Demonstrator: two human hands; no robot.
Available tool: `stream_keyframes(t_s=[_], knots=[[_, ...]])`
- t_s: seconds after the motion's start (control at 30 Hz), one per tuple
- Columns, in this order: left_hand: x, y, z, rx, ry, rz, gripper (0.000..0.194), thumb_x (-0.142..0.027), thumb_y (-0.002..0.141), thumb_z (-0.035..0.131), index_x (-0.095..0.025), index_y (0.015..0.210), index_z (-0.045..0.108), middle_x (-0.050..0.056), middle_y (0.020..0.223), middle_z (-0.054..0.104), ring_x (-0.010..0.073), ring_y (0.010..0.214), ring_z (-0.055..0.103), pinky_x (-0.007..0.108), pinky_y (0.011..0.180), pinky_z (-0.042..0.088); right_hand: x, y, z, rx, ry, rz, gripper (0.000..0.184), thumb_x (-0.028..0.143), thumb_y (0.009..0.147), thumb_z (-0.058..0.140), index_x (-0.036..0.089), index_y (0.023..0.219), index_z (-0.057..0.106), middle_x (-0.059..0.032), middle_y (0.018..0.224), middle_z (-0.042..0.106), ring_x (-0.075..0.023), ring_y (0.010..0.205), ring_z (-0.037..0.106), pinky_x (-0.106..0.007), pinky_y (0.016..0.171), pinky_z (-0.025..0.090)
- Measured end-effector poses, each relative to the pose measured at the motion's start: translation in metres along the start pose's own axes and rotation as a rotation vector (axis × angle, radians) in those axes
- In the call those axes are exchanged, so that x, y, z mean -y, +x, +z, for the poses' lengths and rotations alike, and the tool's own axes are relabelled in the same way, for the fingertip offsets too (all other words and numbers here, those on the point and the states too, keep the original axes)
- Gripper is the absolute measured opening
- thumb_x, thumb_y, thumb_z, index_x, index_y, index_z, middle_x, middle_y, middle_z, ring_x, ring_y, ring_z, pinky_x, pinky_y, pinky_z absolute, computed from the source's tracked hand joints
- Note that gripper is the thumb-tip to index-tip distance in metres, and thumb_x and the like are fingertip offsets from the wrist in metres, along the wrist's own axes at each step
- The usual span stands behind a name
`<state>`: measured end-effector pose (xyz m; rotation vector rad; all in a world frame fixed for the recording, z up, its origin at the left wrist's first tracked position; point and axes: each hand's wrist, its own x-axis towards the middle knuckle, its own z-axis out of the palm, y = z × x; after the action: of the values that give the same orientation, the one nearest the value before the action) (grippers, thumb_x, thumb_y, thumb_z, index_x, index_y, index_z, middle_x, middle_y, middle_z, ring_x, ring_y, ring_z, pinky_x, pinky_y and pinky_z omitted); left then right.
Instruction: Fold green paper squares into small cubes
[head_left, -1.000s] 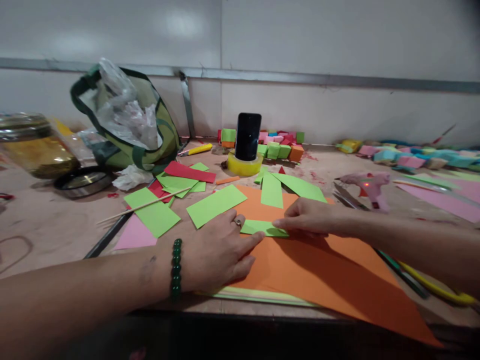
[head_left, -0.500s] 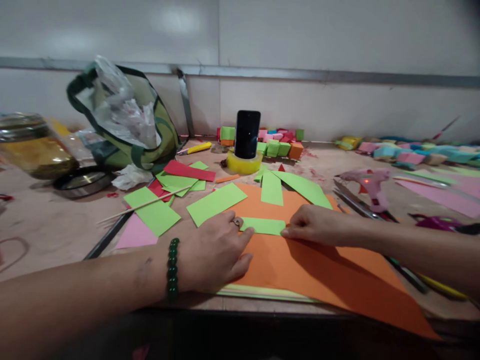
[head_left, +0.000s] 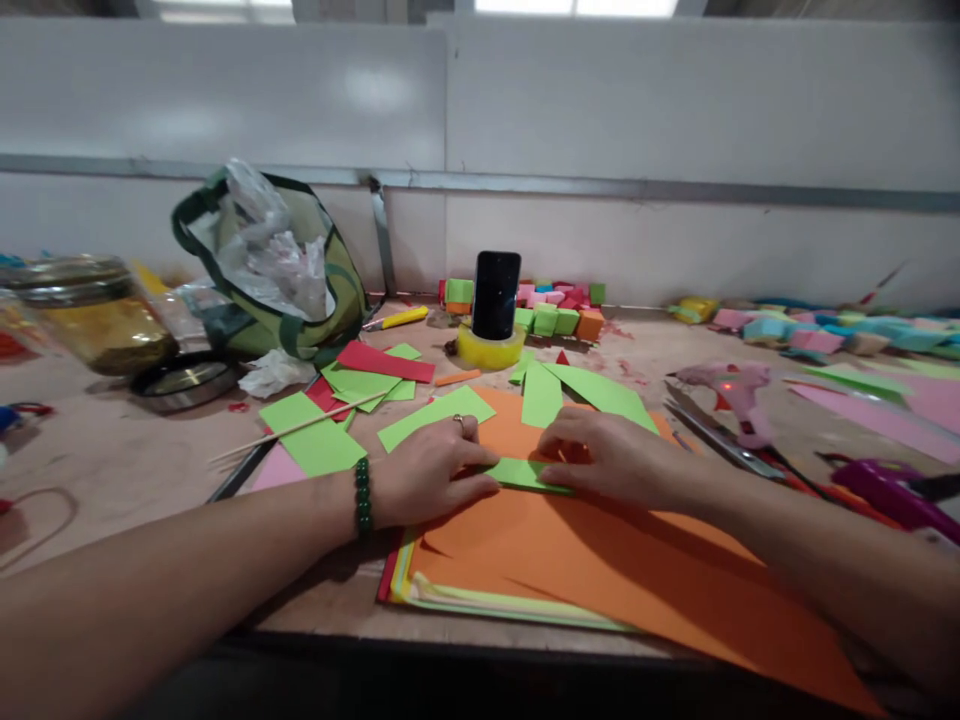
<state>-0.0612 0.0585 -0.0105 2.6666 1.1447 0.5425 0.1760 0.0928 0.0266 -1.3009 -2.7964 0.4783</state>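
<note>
A small green paper strip [head_left: 525, 474] lies on a large orange sheet [head_left: 600, 560] at the table's front. My left hand [head_left: 431, 468], with a ring and a green bead bracelet at the wrist, pinches the strip's left end. My right hand [head_left: 611, 455] covers and pinches its right end. Both hands rest on the orange sheet, which tops a stack of coloured sheets.
Loose green strips [head_left: 435, 415] and red pieces [head_left: 384, 360] lie behind my hands. A phone [head_left: 496, 296] stands in a yellow tape roll [head_left: 491, 348]. A pink glue gun [head_left: 731, 385], scissors [head_left: 720, 430], a wooden skewer [head_left: 300, 425], a green bag [head_left: 277, 270], a jar [head_left: 94, 315] and coloured blocks [head_left: 555, 300] stand around.
Both hands have moved closer together and now grip the ends of the green strip. The view has tilted up and pulled back, showing more wall.
</note>
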Motion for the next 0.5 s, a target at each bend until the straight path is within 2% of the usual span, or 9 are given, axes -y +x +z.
stream_keyframes(t_s=[0.1, 0.2, 0.33, 0.5], knots=[[0.0, -0.001, 0.001, -0.026, -0.026, 0.002, 0.025, -0.029, 0.091, 0.05, -0.018, 0.088, 0.072, 0.005, 0.082, 0.058, 0.0151, 0.077, 0.056, 0.028, 0.071, 0.045, -0.006, -0.001, 0.008, -0.058, 0.028, -0.03, 0.037, 0.053, 0.079, 0.06, 0.022, 0.095, 0.069, -0.0056, 0.092, 0.061, -0.0177, 0.077, 0.056, -0.027, 0.067, 0.041], [-0.001, -0.001, 0.003, -0.03, -0.051, -0.004, 0.024, -0.035, 0.085, 0.06, -0.017, 0.096, 0.071, 0.007, 0.093, 0.061, 0.0178, 0.085, 0.058, 0.031, 0.078, 0.047, -0.005, -0.006, 0.011, -0.096, 0.0, -0.051, 0.042, 0.056, 0.074, 0.066, 0.022, 0.098, 0.068, -0.0058, 0.093, 0.06, -0.0194, 0.08, 0.056, -0.028, 0.067, 0.042], [0.0, 0.001, 0.004, -0.034, -0.072, -0.059, 0.029, -0.033, 0.086, 0.059, -0.017, 0.108, 0.067, 0.008, 0.094, 0.064, 0.0188, 0.088, 0.059, 0.032, 0.079, 0.047, -0.004, -0.007, 0.013, -0.132, 0.002, -0.112, 0.029, 0.044, 0.085, 0.057, 0.022, 0.098, 0.069, -0.0062, 0.093, 0.062, -0.0192, 0.083, 0.057, -0.028, 0.071, 0.043], [0.005, 0.001, 0.006, -0.129, -0.163, -0.133, 0.031, -0.028, 0.09, 0.05, -0.018, 0.117, 0.062, 0.006, 0.096, 0.07, 0.0164, 0.085, 0.062, 0.029, 0.077, 0.048, -0.013, -0.002, 0.016, -0.18, 0.005, -0.139, 0.026, 0.027, 0.091, 0.045, 0.019, 0.097, 0.069, -0.0078, 0.092, 0.066, -0.0182, 0.082, 0.059, -0.028, 0.071, 0.044]])
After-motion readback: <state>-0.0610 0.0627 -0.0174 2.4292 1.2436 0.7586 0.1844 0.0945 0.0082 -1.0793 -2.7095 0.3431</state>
